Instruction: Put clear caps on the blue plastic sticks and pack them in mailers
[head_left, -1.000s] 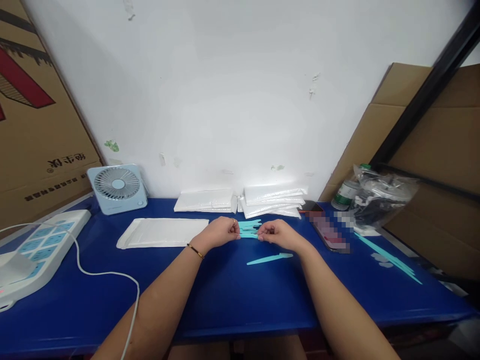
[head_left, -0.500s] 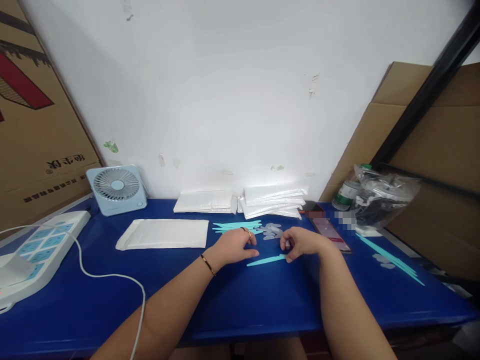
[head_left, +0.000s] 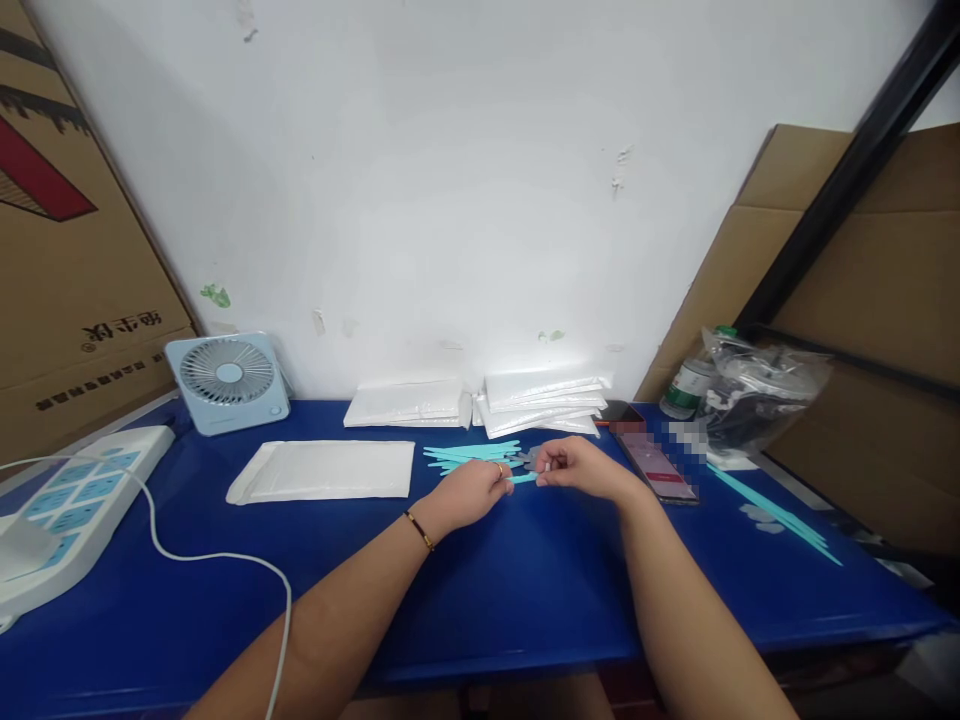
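Observation:
A slim teal eyebrow razor point(head_left: 523, 478) spans the gap between my two hands, above the blue table. My left hand point(head_left: 472, 490) is closed on one end, thumb and fingers pinched together. Over the other end, my right hand point(head_left: 581, 466) is also closed in a pinch; its fingers hide that tip. Small grey translucent caps point(head_left: 527, 458) lie right beside the right fingertips, partly covered by them. Just behind my left hand is a loose pile of similar teal razors point(head_left: 465, 453). Whether a cap is in my right fingers, I cannot tell.
White packets point(head_left: 540, 400) are stacked along the wall, and one flat white packet point(head_left: 330, 470) lies at left. A phone point(head_left: 656, 465), more teal razors point(head_left: 780, 518) and a bagged item point(head_left: 750, 400) are at right. A fan point(head_left: 229, 380) and power strip point(head_left: 82, 500) stand left.
My left hand has closed on the teal razor, which lay between the hands before. My right hand has moved left and away from me, toward the grey caps, with the razor's end.

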